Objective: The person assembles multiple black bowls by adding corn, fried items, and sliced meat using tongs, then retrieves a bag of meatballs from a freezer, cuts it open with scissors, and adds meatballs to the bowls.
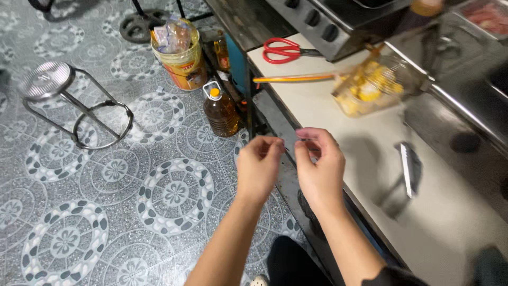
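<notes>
My left hand (pixel 258 167) and my right hand (pixel 319 164) are raised close together over the front edge of the pale countertop (pixel 338 132). The fingertips of both hands pinch towards each other, and a very thin, small thing seems stretched between them; I cannot tell what it is. On the counter behind the hands stands a clear container of yellow food pieces (pixel 370 85). A metal knife-like tool (pixel 407 169) lies to the right of my right hand.
Red-handled scissors (pixel 282 50) and a long orange-yellow stick (pixel 293 78) lie at the counter's far end by a stove (pixel 317 21). On the patterned tile floor stand an oil bottle (pixel 219 111), a yellow bucket (pixel 180 61) and a metal stool (pixel 69 100).
</notes>
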Available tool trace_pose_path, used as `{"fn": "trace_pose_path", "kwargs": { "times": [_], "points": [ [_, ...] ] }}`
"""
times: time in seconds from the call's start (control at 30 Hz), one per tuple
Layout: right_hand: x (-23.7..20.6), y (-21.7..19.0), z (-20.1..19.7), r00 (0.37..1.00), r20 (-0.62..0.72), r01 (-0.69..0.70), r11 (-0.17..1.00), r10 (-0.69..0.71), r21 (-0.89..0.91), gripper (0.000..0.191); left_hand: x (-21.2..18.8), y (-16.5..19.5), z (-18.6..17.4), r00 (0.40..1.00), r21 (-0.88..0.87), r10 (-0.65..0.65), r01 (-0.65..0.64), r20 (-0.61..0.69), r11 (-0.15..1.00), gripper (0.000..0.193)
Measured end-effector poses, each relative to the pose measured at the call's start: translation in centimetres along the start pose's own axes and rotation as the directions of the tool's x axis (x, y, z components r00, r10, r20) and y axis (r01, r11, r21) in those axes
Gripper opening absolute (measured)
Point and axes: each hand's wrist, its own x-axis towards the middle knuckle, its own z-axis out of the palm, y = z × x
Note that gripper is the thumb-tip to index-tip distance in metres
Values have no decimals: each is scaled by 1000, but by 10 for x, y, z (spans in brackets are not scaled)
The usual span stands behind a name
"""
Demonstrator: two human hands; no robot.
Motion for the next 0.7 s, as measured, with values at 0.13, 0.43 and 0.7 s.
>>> {"fn": "trace_pose_path", "kwargs": {
  "times": [0.13,0.43,0.7],
  "points": [
    [91,42,81,988,57,-144,987,140,72,13,116,-16,-21,999,44,-38,39,-15,998,20],
    [320,139,196,999,51,3,974,8,-228,28,373,-8,5,992,179,-44,23,114,984,22],
    [441,206,250,946,-89,-301,746,311,-594,34,523,-40,46,956,235,-93,26,278,972,24]
  ]
}}
